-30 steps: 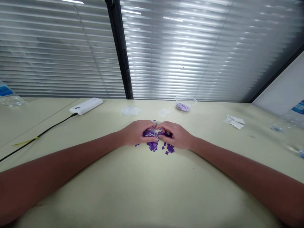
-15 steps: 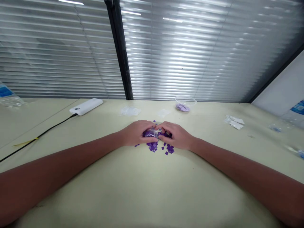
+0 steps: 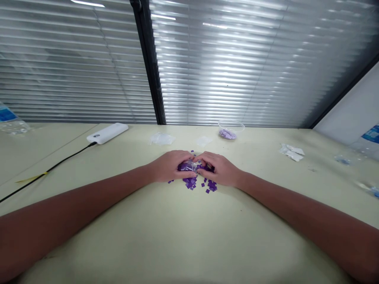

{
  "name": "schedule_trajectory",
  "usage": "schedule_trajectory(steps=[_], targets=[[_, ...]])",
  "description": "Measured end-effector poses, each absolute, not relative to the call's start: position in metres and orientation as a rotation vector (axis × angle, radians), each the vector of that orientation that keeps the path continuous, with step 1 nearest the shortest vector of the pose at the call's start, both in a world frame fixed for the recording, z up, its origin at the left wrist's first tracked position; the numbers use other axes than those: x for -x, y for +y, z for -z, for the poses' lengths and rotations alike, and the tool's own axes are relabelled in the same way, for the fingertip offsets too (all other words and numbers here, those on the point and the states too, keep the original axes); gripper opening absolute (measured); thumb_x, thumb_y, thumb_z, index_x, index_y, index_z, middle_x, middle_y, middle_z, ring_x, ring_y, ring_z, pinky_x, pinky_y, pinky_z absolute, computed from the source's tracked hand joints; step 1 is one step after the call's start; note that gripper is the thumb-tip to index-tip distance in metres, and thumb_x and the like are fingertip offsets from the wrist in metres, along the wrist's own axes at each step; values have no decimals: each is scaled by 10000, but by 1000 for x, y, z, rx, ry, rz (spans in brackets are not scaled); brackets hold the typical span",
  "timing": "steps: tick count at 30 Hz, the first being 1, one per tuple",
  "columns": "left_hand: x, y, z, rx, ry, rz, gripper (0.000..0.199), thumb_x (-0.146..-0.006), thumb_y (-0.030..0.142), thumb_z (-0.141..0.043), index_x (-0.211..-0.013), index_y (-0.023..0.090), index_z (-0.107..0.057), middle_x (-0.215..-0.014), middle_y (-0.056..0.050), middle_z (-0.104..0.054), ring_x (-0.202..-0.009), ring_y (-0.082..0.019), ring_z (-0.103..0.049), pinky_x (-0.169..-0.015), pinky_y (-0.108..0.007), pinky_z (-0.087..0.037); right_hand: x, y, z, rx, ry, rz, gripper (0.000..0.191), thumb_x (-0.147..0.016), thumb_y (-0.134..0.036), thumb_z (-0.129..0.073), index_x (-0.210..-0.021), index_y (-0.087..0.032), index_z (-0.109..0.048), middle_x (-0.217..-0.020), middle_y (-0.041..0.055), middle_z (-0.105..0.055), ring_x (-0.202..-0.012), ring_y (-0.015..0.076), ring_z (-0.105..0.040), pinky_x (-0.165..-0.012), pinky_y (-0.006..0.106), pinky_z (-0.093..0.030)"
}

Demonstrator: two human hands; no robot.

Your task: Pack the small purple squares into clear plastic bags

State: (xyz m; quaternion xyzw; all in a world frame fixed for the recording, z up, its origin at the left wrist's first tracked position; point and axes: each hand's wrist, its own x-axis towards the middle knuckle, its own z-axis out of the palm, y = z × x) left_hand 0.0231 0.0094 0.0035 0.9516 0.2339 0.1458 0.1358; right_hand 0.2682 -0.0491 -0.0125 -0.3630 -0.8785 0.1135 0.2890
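Note:
Around a clear plastic bag (image 3: 187,166) with purple pieces inside, my left hand (image 3: 171,165) is curled, its thumb along the near side and its fingers along the far side. My right hand (image 3: 220,169) curves over loose purple pieces (image 3: 212,185), its thumb and fingertips close to the bag's right end. Whether something is pinched between the right fingertips is too small to tell. More small purple squares (image 3: 190,182) lie on the table in front of the bag, and a few lie beyond the fingertips.
On the table (image 3: 183,236), a clear round container (image 3: 227,134) with light purple pieces stands at the back. A white power bank (image 3: 107,133) with a black cable lies back left. Clear plastic sheets (image 3: 162,138) and white scraps (image 3: 292,152) lie towards the back; bottles stand at both sides.

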Motion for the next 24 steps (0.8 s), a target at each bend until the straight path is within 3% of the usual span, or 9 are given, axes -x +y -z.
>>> schedule_trajectory(steps=[24], targets=[[-23,9,-4,-2748,694,-433,469,-916,672,-593,-908,204,-583,-835,-17,-617,-763,-189,-547,-660,-294,-349,-268,-49,13,963,-2347,-289,306,-975,-276,-622,-1280,-275,-592,-965,16,-648,-814,165,-600,-769,308,-478]])
